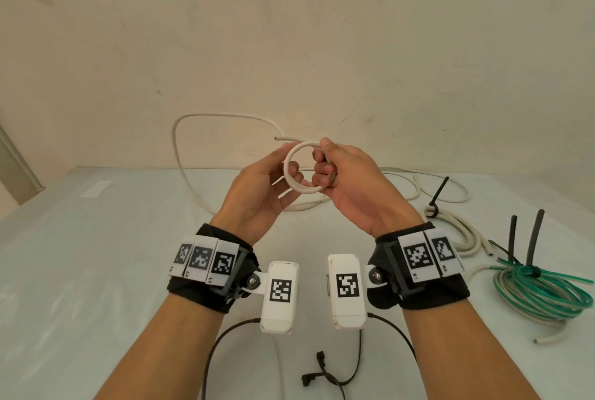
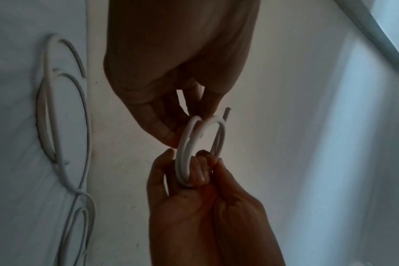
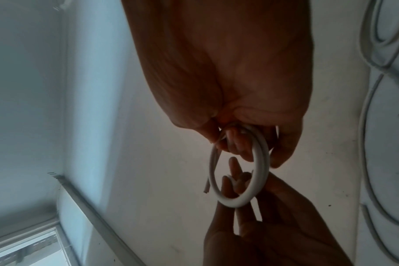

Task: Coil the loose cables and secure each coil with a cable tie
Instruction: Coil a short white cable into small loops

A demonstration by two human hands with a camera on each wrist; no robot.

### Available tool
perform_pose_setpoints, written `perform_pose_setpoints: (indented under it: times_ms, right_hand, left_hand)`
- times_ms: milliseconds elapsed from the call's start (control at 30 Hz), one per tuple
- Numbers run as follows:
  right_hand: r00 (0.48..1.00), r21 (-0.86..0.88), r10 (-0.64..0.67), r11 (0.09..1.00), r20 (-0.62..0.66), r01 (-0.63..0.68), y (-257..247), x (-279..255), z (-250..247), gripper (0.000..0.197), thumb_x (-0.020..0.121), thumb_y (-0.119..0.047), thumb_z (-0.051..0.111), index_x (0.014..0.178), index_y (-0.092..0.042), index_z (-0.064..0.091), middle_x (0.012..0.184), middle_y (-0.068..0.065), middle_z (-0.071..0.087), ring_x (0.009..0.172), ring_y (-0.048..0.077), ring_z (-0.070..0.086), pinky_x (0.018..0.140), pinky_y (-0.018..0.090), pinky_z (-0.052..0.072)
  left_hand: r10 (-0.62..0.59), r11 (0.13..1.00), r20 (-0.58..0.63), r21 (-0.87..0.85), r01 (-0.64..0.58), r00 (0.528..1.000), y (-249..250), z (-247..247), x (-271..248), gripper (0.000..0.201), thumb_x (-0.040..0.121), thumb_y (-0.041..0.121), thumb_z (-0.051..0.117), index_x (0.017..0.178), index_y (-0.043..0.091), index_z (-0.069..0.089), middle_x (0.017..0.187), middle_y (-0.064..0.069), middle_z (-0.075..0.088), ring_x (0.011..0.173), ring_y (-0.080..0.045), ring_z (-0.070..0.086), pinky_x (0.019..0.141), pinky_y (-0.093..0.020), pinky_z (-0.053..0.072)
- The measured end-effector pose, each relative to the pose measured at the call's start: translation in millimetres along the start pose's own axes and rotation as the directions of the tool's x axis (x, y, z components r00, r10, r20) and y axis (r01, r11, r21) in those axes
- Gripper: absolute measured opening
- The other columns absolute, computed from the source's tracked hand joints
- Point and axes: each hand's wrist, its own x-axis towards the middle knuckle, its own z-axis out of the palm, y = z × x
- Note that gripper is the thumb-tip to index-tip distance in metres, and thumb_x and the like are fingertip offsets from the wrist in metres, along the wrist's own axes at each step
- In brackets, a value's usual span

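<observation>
Two hands (image 1: 257,196) (image 1: 354,187) pinch a small white cable coil (image 1: 301,167).
Ring upright, facing the person; cut end (image 1: 277,138) points left.

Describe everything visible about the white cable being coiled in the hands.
The white cable is round, smooth and plastic-looking. It is wound into a small coil of about two turns, held upright above the table. The left hand and right hand grip opposite sides. Its cut end pokes out leftward; the rest trails down to the table.
</observation>
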Motion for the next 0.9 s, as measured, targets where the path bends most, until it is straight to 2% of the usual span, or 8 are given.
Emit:
perform_pose_setpoints:
  times_ms: [167, 267, 400, 500, 600, 700, 833, 900]
  right_hand:
    - [1.000, -0.092, -0.006, 0.996, -0.006, 0.005, -1, 0, 0, 0.034, 0.113, -0.031, 0.040, 0.085, -0.015, 0.051, 0.061, -0.008, 0.038, 0.057, 0.010, 0.042, 0.075, 0.027, 0.039]
    - [0.999, -0.135, -0.018, 0.991, -0.038, 0.012, -2, 0, -5, 0.033, 0.113, -0.033, 0.039, 0.086, -0.017, 0.051, 0.061, -0.010, 0.038, 0.056, 0.009, 0.041, 0.072, 0.027, 0.035]
    - [0.998, -0.063, -0.031, 0.998, -0.062, 0.027, -1, 2, -9, 0.032, 0.112, -0.031, 0.041, 0.086, -0.016, 0.053, 0.066, -0.007, 0.038, 0.055, 0.007, 0.040, 0.070, 0.026, 0.033]
    - [0.999, -0.029, -0.018, 0.999, -0.050, 0.016, 1, 3, -4, 0.032, 0.112, -0.031, 0.042, 0.086, -0.015, 0.053, 0.066, -0.006, 0.038, 0.055, 0.007, 0.039, 0.066, 0.024, 0.037]
    - [0.999, 0.059, -0.009, 0.998, -0.049, 0.012, 0, 1, -1, 0.032, 0.112, -0.029, 0.042, 0.086, -0.013, 0.053, 0.067, -0.004, 0.037, 0.055, 0.008, 0.038, 0.064, 0.023, 0.037]
    - [0.999, 0.240, 0.003, 0.971, -0.032, 0.005, -2, -2, 1, 0.030, 0.112, -0.025, 0.042, 0.088, -0.010, 0.053, 0.070, 0.000, 0.037, 0.058, 0.010, 0.037, 0.061, 0.022, 0.040]
    - [0.999, 0.453, -0.019, 0.891, 0.050, -0.006, -8, -8, 5, 0.031, 0.113, -0.025, 0.036, 0.089, -0.010, 0.048, 0.069, 0.003, 0.025, 0.049, 0.014, 0.051, 0.057, 0.036, 0.054]
    - [0.999, 0.460, -0.023, 0.888, 0.048, -0.002, -9, -8, 4, 0.031, 0.113, -0.024, 0.036, 0.089, -0.010, 0.048, 0.070, 0.003, 0.022, 0.048, 0.012, 0.047, 0.054, 0.034, 0.054]
  left_hand:
    - [0.004, 1.000, 0.068, -0.026, -0.002, 0.998, 10, -6, -2, 0.034, 0.103, 0.023, 0.057, 0.129, 0.007, 0.070, 0.085, -0.004, 0.062, 0.076, -0.018, 0.061, 0.075, -0.029, 0.058]
    - [0.021, 0.996, 0.083, -0.089, -0.014, 0.996, 12, -6, -1, 0.036, 0.103, 0.024, 0.058, 0.131, 0.004, 0.069, 0.102, -0.009, 0.062, 0.084, -0.021, 0.062, 0.079, -0.032, 0.060]
    - [0.039, 0.988, 0.072, -0.155, -0.027, 0.997, 10, -6, 3, 0.033, 0.104, 0.025, 0.058, 0.126, 0.005, 0.072, 0.096, -0.008, 0.058, 0.077, -0.016, 0.063, 0.080, -0.033, 0.059]
    - [0.072, 0.996, 0.069, -0.065, -0.068, 0.995, 10, -7, 4, 0.034, 0.104, 0.027, 0.059, 0.126, 0.005, 0.072, 0.097, -0.008, 0.060, 0.077, -0.016, 0.061, 0.078, -0.030, 0.059]
    - [0.074, 0.995, 0.088, 0.057, -0.079, 0.993, 11, -8, 3, 0.029, 0.104, 0.025, 0.058, 0.118, 0.008, 0.077, 0.092, -0.004, 0.068, 0.076, -0.015, 0.064, 0.076, -0.028, 0.059]
    - [0.003, 0.993, 0.124, 0.119, -0.018, 0.992, 10, -9, 2, 0.029, 0.103, 0.021, 0.057, 0.116, 0.007, 0.078, 0.088, -0.007, 0.060, 0.072, -0.016, 0.062, 0.077, -0.028, 0.061]
    - [-0.074, 0.978, 0.149, 0.204, 0.043, 0.986, 5, -5, 0, 0.027, 0.102, 0.016, 0.055, 0.107, 0.009, 0.081, 0.079, -0.006, 0.055, 0.065, -0.013, 0.058, 0.065, -0.025, 0.059]
    - [-0.093, 0.973, 0.137, 0.223, 0.061, 0.986, 5, -5, 0, 0.026, 0.102, 0.018, 0.056, 0.108, 0.010, 0.080, 0.076, -0.003, 0.055, 0.065, -0.012, 0.058, 0.063, -0.025, 0.059]
